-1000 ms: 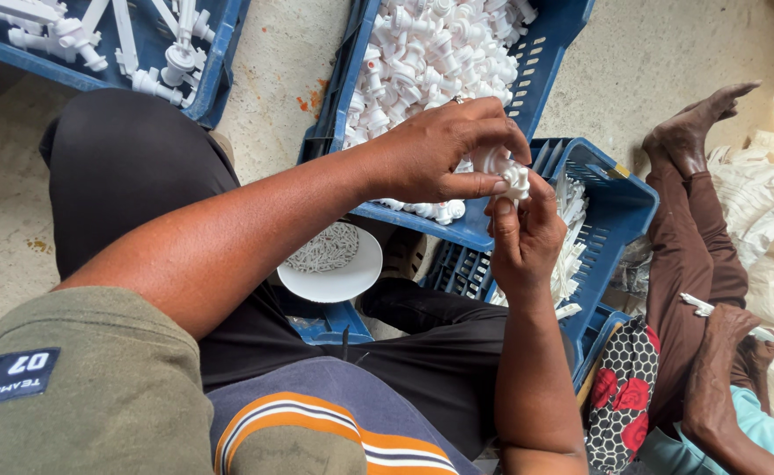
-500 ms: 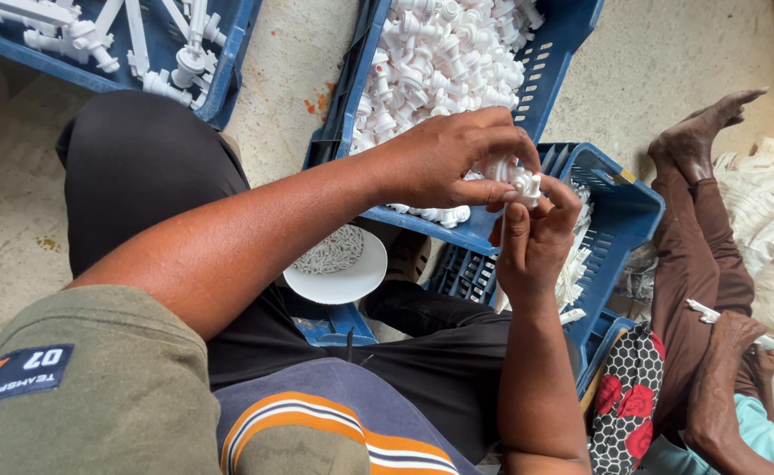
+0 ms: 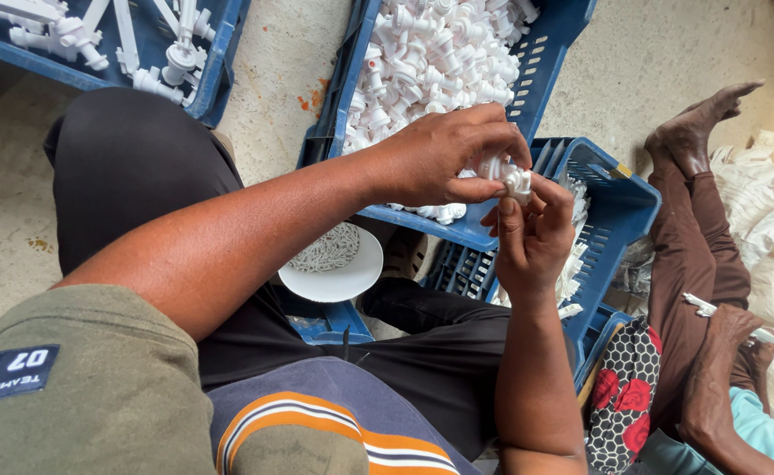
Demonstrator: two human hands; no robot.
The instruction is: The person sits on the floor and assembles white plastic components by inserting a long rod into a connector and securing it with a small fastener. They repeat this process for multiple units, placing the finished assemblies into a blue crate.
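A: While both hands meet above the blue crate's [image 3: 528, 84] near edge, what is held?

B: Left hand [image 3: 444, 158] and right hand [image 3: 532, 242] both pinch one small white plastic fitting [image 3: 512, 174], fingers closed round it.

We see a bare concrete floor [image 3: 277, 79] carrying blue plastic crates [image 3: 563, 53] of white plastic fittings [image 3: 431, 53], with white sacks [image 3: 770, 202] lying at its edge.

Both hands — left hand [image 3: 444, 158], right hand [image 3: 532, 237] — pinching a small white plastic fitting [image 3: 512, 176], above blue crate [image 3: 554, 66]
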